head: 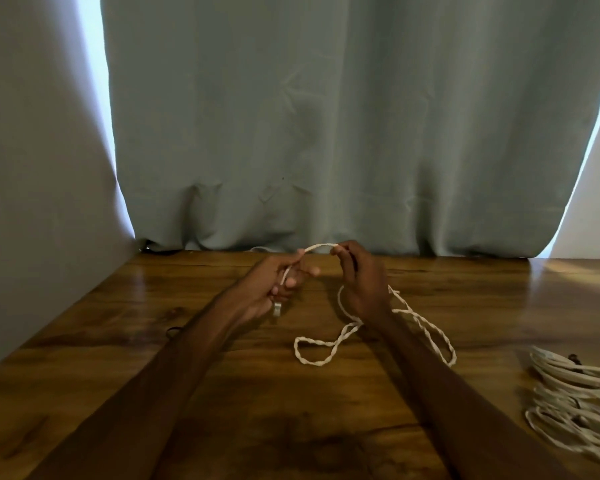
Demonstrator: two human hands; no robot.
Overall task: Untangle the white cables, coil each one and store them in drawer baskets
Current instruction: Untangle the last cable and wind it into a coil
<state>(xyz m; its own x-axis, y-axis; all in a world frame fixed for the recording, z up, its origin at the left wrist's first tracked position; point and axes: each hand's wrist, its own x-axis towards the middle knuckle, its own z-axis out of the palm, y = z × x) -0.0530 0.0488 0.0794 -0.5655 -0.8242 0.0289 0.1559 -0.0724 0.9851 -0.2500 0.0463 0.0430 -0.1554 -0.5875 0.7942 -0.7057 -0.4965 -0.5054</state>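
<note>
Both hands pinch one white cable (pixel 329 355) above the table (pixel 153 341), left hand (pixel 274 289) near its plug (pixel 277 310), right hand (pixel 361 285) further along; slack loops toward the right edge, where coiled cables (pixel 575 403) lie.

Table (pixel 118 375) open from 7 to 9 o'clock; coiled cables (pixel 568 403) obstruct 4 o'clock; curtain (pixel 326 133) closes 12 o'clock.

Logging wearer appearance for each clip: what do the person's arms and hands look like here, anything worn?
The left hand and right hand are bare: no gloves, and no rings, watch or bracelet show. The forearms are bare too, with no sleeve in view down to the picture's lower edge.
</note>
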